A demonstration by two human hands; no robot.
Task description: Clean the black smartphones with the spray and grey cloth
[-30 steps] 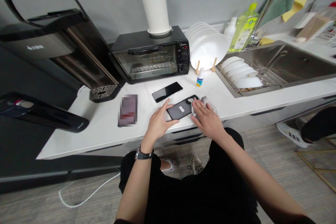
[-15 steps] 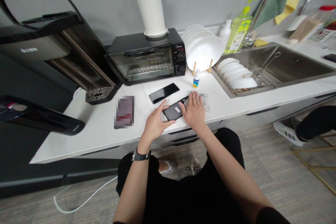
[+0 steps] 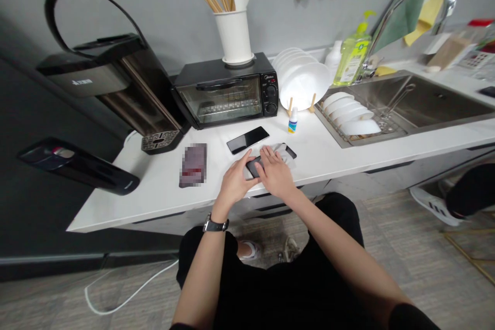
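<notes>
A dark phone (image 3: 253,165) lies back-up near the front edge of the white counter (image 3: 154,196). My left hand (image 3: 234,183) grips its near-left end between thumb and fingers. My right hand (image 3: 275,172) lies flat on top of the phone, fingers together, pressing a pale wipe cloth (image 3: 282,152) onto its back. Only the phone's two ends show beside my hands. A second black phone (image 3: 247,139) lies screen-up just behind, apart from both hands.
A small spray bottle (image 3: 293,121) stands behind the phones. A black toaster oven (image 3: 224,94) carries a white utensil holder (image 3: 234,36). White plates (image 3: 303,80), a sink (image 3: 417,98) with bowls and green soap (image 3: 351,54) lie right. A black appliance (image 3: 112,82) and a blurred dark card (image 3: 193,164) are left.
My right hand has slid the cloth leftward along the phone's back, from the camera end toward my left hand. The left hand has kept its grip. The view has shifted slightly.
</notes>
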